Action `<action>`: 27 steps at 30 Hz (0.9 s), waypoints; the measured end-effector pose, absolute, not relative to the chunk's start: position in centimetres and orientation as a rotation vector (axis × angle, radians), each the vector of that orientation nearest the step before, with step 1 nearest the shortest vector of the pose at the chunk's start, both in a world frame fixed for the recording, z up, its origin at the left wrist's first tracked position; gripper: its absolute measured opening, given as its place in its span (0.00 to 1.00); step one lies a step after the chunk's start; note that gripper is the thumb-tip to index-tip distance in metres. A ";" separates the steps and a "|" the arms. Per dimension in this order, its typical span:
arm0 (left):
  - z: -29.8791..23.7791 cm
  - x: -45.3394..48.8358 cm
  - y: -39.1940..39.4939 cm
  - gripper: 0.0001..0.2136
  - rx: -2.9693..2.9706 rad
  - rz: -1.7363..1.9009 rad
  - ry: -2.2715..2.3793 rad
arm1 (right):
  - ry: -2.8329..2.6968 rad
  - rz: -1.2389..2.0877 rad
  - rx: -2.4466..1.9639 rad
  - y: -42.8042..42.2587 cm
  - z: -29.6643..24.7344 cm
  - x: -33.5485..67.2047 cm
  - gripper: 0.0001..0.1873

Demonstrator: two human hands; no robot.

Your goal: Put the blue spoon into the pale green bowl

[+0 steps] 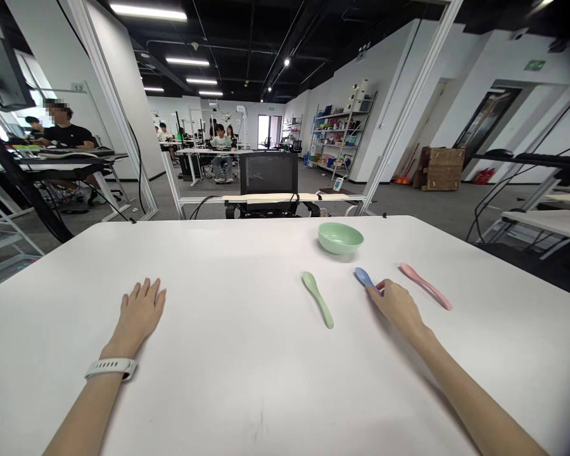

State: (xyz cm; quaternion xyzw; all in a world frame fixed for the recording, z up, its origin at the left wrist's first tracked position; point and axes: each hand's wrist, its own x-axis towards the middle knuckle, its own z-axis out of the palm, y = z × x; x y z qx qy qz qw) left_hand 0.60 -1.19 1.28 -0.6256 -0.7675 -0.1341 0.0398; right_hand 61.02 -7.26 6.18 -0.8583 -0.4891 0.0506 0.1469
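Right hand (396, 308) half-closed, fingers pinching the blue spoon (363, 277) by its handle, bowl sticking out ahead; left hand (140, 310) lies open on the table (247, 392), empty.

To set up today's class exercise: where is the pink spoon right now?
In the head view, the pink spoon lies toward the right of the white table, just right of the right hand and the blue spoon, with the green bowl farther back on its left.

Head-worn view, facing forward and down

Right hand (396, 308) on blue spoon (363, 277) (pink spoon (425, 286) beside)
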 end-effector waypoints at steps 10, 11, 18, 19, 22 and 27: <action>1.0 0.3 -1.1 0.35 -1.921 -0.407 -2.332 | -1.421 0.123 -2.403 -7.1 5.4 61.7 0.16; 1.0 0.3 -1.1 0.35 -1.922 -0.407 -2.334 | -1.428 0.112 -2.397 -7.0 5.3 61.9 0.17; 1.2 0.6 -1.1 0.33 -1.923 -0.394 -2.355 | -1.450 0.022 -2.377 -6.6 4.2 62.8 0.24; 1.2 0.6 -1.1 0.33 -1.921 -0.390 -2.363 | -1.448 0.007 -2.367 -6.6 4.1 63.0 0.24; 1.1 0.5 -1.0 0.32 -1.910 -0.374 -2.377 | -1.443 -0.016 -2.339 -6.5 3.6 63.4 0.25; 0.9 0.3 -0.9 0.34 -1.912 -0.382 -2.354 | -1.445 -0.051 -2.277 -6.2 2.7 64.2 0.24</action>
